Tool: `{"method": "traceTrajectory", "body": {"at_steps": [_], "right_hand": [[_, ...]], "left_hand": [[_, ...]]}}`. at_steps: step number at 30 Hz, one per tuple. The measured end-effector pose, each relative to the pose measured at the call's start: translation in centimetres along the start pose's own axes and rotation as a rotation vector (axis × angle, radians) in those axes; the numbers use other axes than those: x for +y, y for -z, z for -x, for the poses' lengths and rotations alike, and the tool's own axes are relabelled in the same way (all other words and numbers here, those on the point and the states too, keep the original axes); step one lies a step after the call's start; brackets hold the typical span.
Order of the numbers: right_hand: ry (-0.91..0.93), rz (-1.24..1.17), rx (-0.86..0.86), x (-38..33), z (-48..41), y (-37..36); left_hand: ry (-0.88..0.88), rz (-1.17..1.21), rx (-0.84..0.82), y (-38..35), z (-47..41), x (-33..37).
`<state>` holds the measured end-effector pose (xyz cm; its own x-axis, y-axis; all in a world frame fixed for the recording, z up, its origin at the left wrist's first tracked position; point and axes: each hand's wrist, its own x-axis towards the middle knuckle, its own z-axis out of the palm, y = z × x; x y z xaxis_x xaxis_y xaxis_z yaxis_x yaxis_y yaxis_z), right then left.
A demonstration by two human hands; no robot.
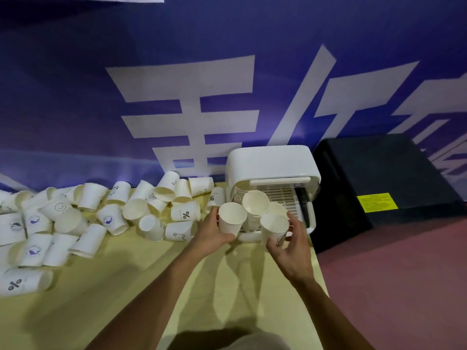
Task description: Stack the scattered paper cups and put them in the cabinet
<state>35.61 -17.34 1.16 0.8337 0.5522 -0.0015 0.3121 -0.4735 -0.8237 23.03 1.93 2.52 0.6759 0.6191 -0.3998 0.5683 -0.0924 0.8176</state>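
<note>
My left hand (211, 234) grips a plain white paper cup (231, 219), upright, just in front of the small white cabinet (271, 162). My right hand (293, 245) holds another white cup (274, 227) with a small print, close to the cabinet's open front. Inside that opening stands a stack of cups (255, 204), with one more cup (277, 208) behind my right-hand cup. A pile of scattered paper cups (101, 215), most lying on their sides, spreads over the left of the yellow table (113, 299).
A black box (379, 188) with a yellow label stands right of the cabinet, beyond the table's right edge. A blue banner with white characters (189, 109) hangs behind everything. Reddish floor (404, 286) lies at the right.
</note>
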Motion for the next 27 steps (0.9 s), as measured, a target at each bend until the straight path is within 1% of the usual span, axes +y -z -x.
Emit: {"method": "traceTrajectory", "body": {"at_steps": [3, 7, 11, 15, 21, 27], "right_hand": [[-0.017, 0.03, 0.061, 0.8, -0.6, 1.0], [-0.058, -0.012, 0.161, 0.8, -1.7, 1.4], [-0.002, -0.033, 0.192, 0.2, -3.2, 0.8], [0.041, -0.037, 0.182, 0.4, -4.6, -0.2], [0.002, 0.027, 0.118, 0.7, -5.6, -1.5], [-0.049, 0.16, 0.074, 1.7, -6.2, -2.6]], "left_hand": [[-0.008, 0.004, -0.006, -0.5, -0.7, -0.3], [-0.023, 0.016, 0.011, -0.8, -1.0, -0.8], [-0.013, 0.001, 0.012, -0.8, -0.9, -1.1], [-0.005, -0.013, 0.005, -0.9, -0.7, -1.6], [0.019, -0.014, -0.003, -0.9, -0.5, -1.9], [0.03, -0.028, -0.01, -0.7, -0.5, -1.8]]}}
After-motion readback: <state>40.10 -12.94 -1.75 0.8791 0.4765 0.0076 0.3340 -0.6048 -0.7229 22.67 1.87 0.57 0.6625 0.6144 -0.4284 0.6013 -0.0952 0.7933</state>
